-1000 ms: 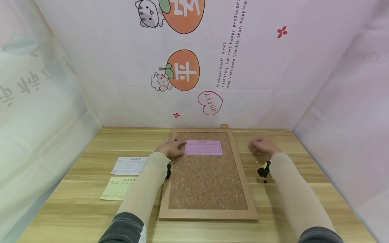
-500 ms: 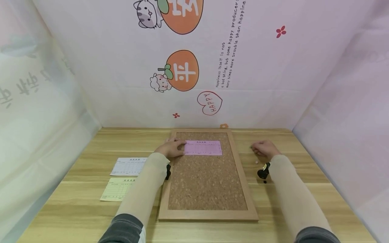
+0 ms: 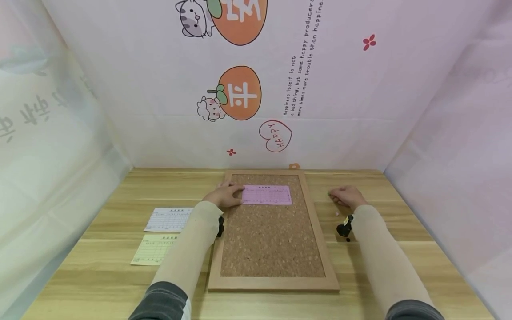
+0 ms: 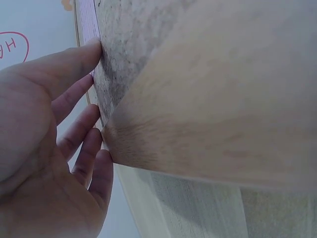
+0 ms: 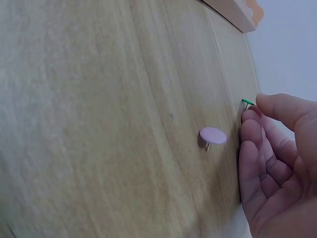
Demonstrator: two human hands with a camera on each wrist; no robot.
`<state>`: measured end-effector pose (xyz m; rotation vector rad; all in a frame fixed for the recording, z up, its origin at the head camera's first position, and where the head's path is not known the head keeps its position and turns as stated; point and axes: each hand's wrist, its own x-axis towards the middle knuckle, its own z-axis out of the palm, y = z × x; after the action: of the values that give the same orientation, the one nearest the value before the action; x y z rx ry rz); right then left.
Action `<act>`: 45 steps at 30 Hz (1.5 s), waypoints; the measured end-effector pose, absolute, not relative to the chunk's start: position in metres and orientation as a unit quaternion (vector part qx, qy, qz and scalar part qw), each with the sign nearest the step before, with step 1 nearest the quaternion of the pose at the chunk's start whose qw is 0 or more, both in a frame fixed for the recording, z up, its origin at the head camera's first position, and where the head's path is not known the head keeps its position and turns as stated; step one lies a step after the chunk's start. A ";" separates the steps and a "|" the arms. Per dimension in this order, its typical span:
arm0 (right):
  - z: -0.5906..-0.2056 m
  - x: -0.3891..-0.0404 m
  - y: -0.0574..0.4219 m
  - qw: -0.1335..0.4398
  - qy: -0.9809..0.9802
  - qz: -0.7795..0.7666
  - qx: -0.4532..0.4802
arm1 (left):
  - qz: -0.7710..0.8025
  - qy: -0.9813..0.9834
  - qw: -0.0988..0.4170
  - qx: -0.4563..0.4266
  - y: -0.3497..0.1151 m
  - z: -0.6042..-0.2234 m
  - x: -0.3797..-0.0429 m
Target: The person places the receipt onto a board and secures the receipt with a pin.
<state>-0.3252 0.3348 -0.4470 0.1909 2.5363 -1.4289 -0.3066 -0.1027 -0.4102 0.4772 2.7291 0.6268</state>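
Observation:
My left hand (image 3: 225, 195) rests at the left end of a pink printed slip (image 3: 267, 195), which lies across the upper part of a wood-framed corkboard (image 3: 272, 242). In the left wrist view, the thumb (image 4: 91, 53) is at the slip's corner and the other fingers reach along the board's frame. Right of the board, my right hand (image 3: 347, 196) is low over the table. Its thumb and index finger pinch a green thumbtack (image 5: 247, 102). Close by on the table stands a pink thumbtack (image 5: 213, 135), its head tilted up.
On the left of the table (image 3: 108, 275) lie a white printed slip (image 3: 168, 219) and a yellow-green one (image 3: 153, 250), both partly covered by the left forearm. A small black dot (image 3: 348, 240) shows beside the right wrist. A printed curtain (image 3: 336, 98) closes off the back and sides.
The right hand has shifted slightly down, its fingertips now together at the green thumbtack. The left hand stays on the pink slip.

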 end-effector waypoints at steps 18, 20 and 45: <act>-0.453 -0.329 0.336 0.088 0.880 -0.463 0.062 | 0.220 0.951 0.148 0.157 -0.104 -0.412 -0.307; -0.450 -0.327 0.335 0.092 0.876 -0.470 0.061 | 0.219 0.952 0.148 0.157 -0.104 -0.412 -0.307; -0.433 -0.318 0.335 0.134 0.837 -0.529 0.037 | 0.232 0.949 0.150 0.150 -0.103 -0.411 -0.305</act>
<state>-0.3177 0.3346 -0.4334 0.1085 2.4273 -1.5325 -0.3046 -0.1027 -0.4112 0.4305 2.7271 0.6669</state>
